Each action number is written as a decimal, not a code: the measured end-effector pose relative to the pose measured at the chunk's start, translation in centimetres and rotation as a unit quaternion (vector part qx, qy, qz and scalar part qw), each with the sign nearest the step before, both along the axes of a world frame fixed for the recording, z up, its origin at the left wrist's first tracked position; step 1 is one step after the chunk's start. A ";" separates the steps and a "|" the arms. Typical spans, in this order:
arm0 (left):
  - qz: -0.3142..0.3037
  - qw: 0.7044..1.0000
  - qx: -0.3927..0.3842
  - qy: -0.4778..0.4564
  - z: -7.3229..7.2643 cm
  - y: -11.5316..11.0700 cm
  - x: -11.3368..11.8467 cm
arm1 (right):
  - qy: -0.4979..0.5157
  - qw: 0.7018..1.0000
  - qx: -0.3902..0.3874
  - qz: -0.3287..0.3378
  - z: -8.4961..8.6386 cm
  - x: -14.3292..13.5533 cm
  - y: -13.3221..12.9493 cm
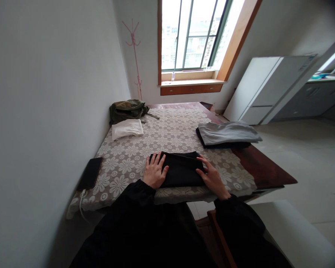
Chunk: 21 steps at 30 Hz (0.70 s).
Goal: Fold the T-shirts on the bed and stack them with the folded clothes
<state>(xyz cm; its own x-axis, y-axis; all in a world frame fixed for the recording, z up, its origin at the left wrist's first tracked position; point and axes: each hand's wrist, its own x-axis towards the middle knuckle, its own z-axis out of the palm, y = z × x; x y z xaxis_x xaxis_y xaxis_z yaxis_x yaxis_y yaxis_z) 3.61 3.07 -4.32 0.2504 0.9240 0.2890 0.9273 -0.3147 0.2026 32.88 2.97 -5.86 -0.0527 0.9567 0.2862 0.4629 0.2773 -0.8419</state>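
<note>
Near the lower middle of the frame, a dark, flat-folded rectangle of black cloth (pixel 182 173) is lying on the table (pixel 268 171), whose dark red wooden top is showing at the right beyond a grey-beige tablecloth (pixel 167 130) patterned with pale flowers. The left hand (pixel 154 172) is resting palm-down on the bundle's left end, its fingers spreading apart and gripping nothing. The right hand (pixel 214 180) is touching the opposite end, its fingers parting and bending loosely, the thumb lying on top; whether any fingertip is tucking under the edge, I cannot tell.

The bundle is looking soft, limp and fairly light, with nothing fragile about it; its layers are probably sliding apart easily if only the top one is being pulled. Both short ends, with fingers underneath and thumbs above, are seeming the surest places for taking hold.

Right of centre, a soft grey folded garment (pixel 227 133) is sitting on darker folded fabric (pixel 226 146). Left of centre, a white folded cloth (pixel 127 128) is lying just before an olive-green fabric bag (pixel 128 108). At the lower left, a flat black rectangular device (pixel 91 174) is trailing a white cable (pixel 82 203).
</note>
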 end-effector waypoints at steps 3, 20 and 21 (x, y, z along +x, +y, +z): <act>0.002 1.000 0.002 -0.003 0.1 0.0 0.1 | -0.058 0.997 0.041 -0.023 0.1 0.0 -0.4; -0.020 0.998 -0.002 0.052 -0.5 0.3 -0.1 | -0.345 0.921 0.176 0.040 2.9 -15.6 -0.4; -0.024 0.998 0.000 0.052 -0.5 0.3 -0.2 | -0.350 0.922 0.162 0.041 2.3 -15.9 -0.3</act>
